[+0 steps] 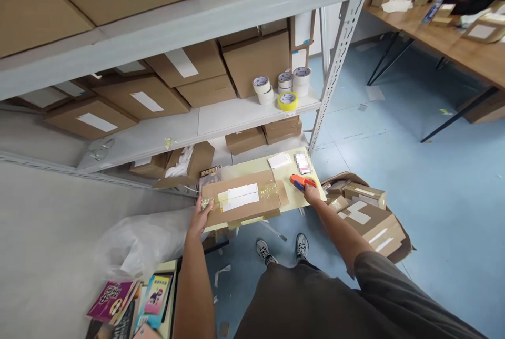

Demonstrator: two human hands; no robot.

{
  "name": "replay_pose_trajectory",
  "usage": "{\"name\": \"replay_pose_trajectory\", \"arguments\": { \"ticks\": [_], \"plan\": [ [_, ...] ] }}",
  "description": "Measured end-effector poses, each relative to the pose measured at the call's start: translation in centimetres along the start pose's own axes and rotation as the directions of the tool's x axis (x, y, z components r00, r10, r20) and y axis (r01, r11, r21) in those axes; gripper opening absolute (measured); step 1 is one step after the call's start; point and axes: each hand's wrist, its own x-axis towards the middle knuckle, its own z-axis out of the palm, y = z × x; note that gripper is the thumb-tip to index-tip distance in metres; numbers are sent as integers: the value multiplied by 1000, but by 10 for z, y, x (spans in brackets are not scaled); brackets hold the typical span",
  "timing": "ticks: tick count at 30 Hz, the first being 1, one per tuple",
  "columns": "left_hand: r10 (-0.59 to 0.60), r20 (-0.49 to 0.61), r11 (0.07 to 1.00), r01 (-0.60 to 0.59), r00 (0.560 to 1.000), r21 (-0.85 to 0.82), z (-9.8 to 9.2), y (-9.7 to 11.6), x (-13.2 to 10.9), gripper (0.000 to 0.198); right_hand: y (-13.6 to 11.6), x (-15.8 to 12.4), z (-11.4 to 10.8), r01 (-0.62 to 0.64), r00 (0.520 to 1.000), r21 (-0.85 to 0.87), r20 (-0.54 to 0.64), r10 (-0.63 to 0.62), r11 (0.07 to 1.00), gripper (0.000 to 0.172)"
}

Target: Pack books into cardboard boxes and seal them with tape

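Note:
A flat cardboard box (263,178) lies on a small pale yellow tabletop (294,192). Clear tape and a white label (239,197) show on its top. My left hand (202,215) grips the box's left end, its thumb on the taped top and its other fingers partly hidden. Right of the box, my right hand (312,194) is closed around an orange and blue tape dispenser (302,182), held over the tabletop. White paper (279,160) and a blurred-out item (302,163) lie near the tabletop's back edge.
Metal shelving (236,118) full of cartons rises behind the tabletop, with tape rolls (288,100) on one shelf. A large carton of boxes (371,218) stands on the floor at right. Books (112,299) and plastic wrap (150,242) are at left; a wooden table (442,44) stands far right.

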Motion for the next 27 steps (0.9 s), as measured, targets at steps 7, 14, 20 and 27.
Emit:
{"name": "replay_pose_trajectory", "arguments": {
  "ticks": [7, 14, 20, 27],
  "plan": [
    [115, 108, 993, -114, 987, -17, 35, -13, -10, 88, -17, -40, -66, 49, 994, -351, -72, -79, 935, 17],
    [182, 221, 982, -166, 958, -89, 99, -34, -13, 91, -72, -66, -101, 163, 969, -320, -127, -212, 934, 25],
    [206, 223, 975, -181, 953, -129, 111, -59, -10, 97, -130, -71, -101, 377, 920, -214, -31, -392, 901, 30],
    [178, 191, 984, -177, 965, -19, 107, -64, 0, 94, -196, -89, -59, 381, 908, 48, 167, -383, 923, 48]
  ]
}}
